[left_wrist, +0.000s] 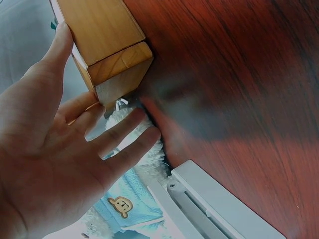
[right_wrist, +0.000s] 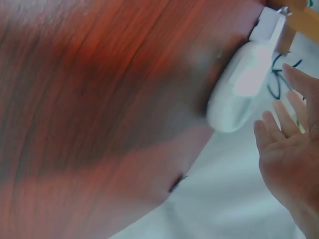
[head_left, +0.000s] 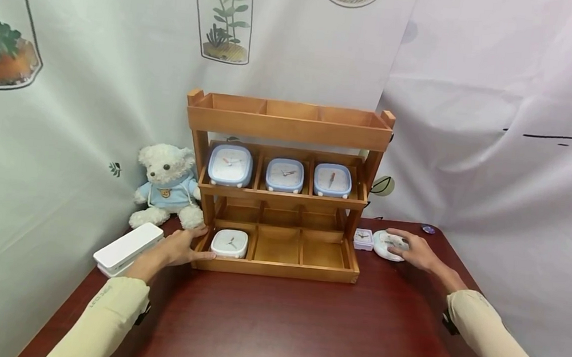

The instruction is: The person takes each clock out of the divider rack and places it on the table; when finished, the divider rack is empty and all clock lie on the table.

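Note:
A brown wooden three-tier rack (head_left: 277,269) stands on the table. My left hand (head_left: 179,247) is at its lower left corner, the thumb along the front board and the fingers spread beside the end; in the left wrist view the index fingertip meets the wood. A white clock (head_left: 230,243) sits in the bottom left compartment. Three blue-rimmed clocks, left (head_left: 230,165), middle (head_left: 284,175) and right (head_left: 333,180), fill the middle tier. My right hand (head_left: 419,252) hovers by a rounded white object (right_wrist: 239,89), fingers loosely extended and apart from it in the right wrist view.
A small pale square clock (head_left: 363,239) stands between the rack and the rounded object. On the left are a white teddy bear (head_left: 166,190) in blue and a long white box-like object (head_left: 128,248). A small purple item (head_left: 428,229) lies near the back right table edge.

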The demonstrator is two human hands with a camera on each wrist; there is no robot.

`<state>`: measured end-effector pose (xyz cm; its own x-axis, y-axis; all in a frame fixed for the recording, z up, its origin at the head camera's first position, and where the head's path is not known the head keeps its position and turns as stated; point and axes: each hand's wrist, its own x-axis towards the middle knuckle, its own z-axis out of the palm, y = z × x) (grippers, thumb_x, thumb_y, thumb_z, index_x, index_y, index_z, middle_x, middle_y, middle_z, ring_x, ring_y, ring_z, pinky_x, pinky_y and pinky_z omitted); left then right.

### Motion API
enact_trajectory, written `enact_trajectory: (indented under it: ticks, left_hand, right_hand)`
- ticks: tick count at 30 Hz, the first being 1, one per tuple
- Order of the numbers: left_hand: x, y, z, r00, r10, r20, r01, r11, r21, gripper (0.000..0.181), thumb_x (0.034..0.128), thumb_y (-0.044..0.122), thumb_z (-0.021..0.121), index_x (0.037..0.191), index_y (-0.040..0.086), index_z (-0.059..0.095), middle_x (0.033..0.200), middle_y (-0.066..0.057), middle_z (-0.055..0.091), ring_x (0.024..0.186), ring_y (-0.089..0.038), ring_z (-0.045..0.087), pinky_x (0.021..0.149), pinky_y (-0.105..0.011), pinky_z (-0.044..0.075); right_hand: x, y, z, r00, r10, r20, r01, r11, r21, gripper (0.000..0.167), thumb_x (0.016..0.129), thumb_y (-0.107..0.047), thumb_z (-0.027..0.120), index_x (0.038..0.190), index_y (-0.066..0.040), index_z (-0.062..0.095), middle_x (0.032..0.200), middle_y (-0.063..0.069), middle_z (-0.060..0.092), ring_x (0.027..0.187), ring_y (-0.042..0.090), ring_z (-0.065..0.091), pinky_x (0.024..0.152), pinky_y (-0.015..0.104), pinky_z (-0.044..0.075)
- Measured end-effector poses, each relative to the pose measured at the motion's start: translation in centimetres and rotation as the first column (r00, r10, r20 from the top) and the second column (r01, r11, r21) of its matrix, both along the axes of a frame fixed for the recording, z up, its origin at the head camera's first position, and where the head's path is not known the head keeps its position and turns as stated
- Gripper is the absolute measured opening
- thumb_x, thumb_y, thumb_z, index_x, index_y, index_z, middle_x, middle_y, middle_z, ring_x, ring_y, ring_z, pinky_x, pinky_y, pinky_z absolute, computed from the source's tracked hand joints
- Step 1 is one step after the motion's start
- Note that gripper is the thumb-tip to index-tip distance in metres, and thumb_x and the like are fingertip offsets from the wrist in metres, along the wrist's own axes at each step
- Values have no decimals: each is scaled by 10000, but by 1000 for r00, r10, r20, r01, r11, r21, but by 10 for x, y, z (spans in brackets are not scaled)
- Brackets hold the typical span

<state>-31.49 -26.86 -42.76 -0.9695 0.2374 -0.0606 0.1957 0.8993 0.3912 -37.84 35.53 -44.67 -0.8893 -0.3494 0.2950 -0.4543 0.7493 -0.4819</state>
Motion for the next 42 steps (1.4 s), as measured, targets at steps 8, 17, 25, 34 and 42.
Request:
enact_trajectory:
  ticks: [8, 17, 25, 34, 42]
  left_hand:
    - [0, 1, 0, 1000, 1, -18, -1, 1000, 4, 1001, 875, 621, 757, 1567, -17, 417, 1616, -272, 352, 1387, -564, 414, 1033, -675, 425]
    - [1, 0, -2, 1000, -1, -28, 1, 1000, 8, 997, 877, 616, 759, 1564, -22, 420, 1614, -273, 355, 1386, -572, 408, 1037, -685, 415]
    - [3, -1, -3, 1000, 3, -27, -3, 1000, 13, 1009, 870, 631, 756, 1565, -18, 420, 1621, -264, 349, 1389, -566, 411, 1031, -686, 418]
    - [5, -2, -3, 999, -5, -32, 6, 1000, 20, 958, 884, 594, 765, 1556, -8, 443, 1634, -253, 333, 1383, -567, 415, 1018, -681, 435]
    - [2, -2, -6, 999, 3, -36, -2, 999, 40, 983, 881, 602, 764, 1563, -19, 423, 1635, -246, 334, 1398, -559, 401, 1051, -653, 428]
  right_hand:
    - [14, -32, 15, 991, 127, -34, -128, 991, -25, 499, 958, -123, 759, 1418, 4, 614, 1397, 217, 636, 1296, 448, 575, 1032, 623, 464]
    - [28, -80, 29, 970, 240, -47, -241, 970, -32, 468, 969, -149, 753, 1403, -20, 637, 1362, 165, 674, 1261, 389, 627, 1022, 571, 496]
    - [35, -119, 34, 942, 336, 4, -334, 939, -81, 485, 1002, -225, 723, 1434, -35, 613, 1396, 167, 651, 1311, 331, 602, 1057, 534, 481]
    - [36, -160, 34, 934, 354, 51, -350, 934, -67, 516, 997, -303, 730, 1465, -131, 602, 1427, 66, 642, 983, 137, 651, 957, 448, 520]
    - [28, -200, 31, 916, 401, 1, -399, 913, -83, 468, 978, -236, 754, 1415, -106, 646, 1402, 59, 661, 1327, 227, 593, 1082, 456, 482]
